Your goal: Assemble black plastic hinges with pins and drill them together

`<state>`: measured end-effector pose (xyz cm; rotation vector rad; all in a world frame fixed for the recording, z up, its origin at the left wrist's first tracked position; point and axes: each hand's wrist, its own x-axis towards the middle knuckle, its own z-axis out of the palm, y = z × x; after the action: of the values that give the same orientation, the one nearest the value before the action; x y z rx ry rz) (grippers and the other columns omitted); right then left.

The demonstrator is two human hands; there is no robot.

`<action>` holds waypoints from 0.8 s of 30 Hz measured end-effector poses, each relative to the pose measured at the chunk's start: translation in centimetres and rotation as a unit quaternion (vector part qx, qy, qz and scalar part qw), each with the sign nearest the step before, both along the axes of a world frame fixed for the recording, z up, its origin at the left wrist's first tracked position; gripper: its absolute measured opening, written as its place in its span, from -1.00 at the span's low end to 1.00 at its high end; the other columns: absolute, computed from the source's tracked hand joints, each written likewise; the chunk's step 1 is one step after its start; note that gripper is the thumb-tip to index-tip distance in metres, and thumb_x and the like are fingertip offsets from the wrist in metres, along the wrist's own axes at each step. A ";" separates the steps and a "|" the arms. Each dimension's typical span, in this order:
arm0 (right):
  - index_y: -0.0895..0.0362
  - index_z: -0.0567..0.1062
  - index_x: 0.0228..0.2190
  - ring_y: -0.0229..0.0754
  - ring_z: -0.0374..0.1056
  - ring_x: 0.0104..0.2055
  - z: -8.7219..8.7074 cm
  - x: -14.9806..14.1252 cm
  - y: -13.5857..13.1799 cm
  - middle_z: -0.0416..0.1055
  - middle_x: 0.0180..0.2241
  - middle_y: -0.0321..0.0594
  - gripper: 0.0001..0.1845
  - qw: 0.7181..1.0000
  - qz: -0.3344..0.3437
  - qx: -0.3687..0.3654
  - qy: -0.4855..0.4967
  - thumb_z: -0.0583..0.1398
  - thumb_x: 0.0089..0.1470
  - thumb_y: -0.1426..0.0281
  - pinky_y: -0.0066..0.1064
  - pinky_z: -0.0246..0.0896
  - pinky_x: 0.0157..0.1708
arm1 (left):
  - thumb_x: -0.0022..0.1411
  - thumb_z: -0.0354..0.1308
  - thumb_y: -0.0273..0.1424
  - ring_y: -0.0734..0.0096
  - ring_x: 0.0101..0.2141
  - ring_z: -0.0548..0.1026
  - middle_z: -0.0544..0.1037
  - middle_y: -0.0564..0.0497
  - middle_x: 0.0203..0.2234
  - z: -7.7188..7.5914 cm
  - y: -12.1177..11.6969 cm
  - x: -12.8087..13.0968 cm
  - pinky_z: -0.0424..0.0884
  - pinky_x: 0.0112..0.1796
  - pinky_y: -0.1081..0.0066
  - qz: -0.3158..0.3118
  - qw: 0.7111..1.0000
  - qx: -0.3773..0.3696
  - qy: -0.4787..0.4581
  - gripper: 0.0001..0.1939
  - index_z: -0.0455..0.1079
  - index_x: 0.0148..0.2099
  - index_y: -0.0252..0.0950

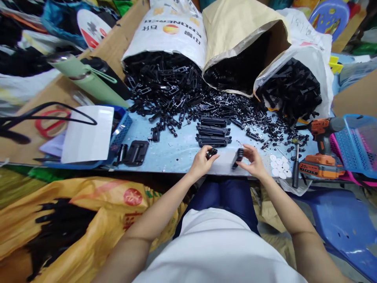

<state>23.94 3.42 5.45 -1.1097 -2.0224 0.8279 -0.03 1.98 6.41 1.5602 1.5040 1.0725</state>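
While the left hand point(202, 164) pinches a small black part point(211, 153) and the right hand point(255, 164) holds a black block point(237, 158) in its fingertips, both above the table point(173, 162) near its front edge, either piece could drop over it if a light hold slipped. Upside-down lettering on the white sack point(165, 41) is only partly legible; the drill's battery point(321, 166) appears to read "20V."
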 end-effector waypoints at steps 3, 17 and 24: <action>0.07 0.30 0.00 -0.14 0.35 -0.16 0.8 2.4 -0.3 0.41 -0.20 -0.13 -0.49 0.997 0.022 -0.014 -0.073 0.17 0.01 0.18 -0.26 0.28 -0.14 | 0.14 0.05 -0.23 0.45 -0.49 0.41 0.40 0.10 -0.55 0.3 -0.6 -0.4 0.34 -0.37 0.44 0.000 1.000 -0.020 -0.004 -0.76 0.31 -0.21 -0.27; 0.06 0.22 0.13 -0.25 0.33 -0.54 1.0 -5.3 0.0 0.38 -0.50 -0.29 -0.29 0.936 -0.005 -0.313 0.159 -0.03 0.05 -0.07 -0.36 0.35 -0.51 | 0.21 0.00 -0.27 0.48 -0.51 0.41 0.46 -0.03 -0.39 0.5 -2.0 3.3 0.41 -0.41 0.42 -0.039 0.997 0.028 -0.062 -0.65 0.41 -0.02 -0.29; -0.01 0.36 0.03 -0.42 0.24 -0.57 2.2 -3.0 0.1 0.32 -0.29 -0.25 -0.42 0.970 0.063 -0.203 0.117 0.10 0.01 0.01 -0.48 0.33 -0.57 | 0.24 -0.02 -0.33 0.36 -0.30 0.46 0.47 -0.06 -0.35 1.2 -3.0 3.1 0.40 -0.24 0.39 -0.057 0.991 0.096 0.072 -0.66 0.38 0.01 -0.30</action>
<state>20.89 3.54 7.61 -1.0444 -1.7821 1.4174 3.10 -0.98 7.57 1.8688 1.4204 1.0839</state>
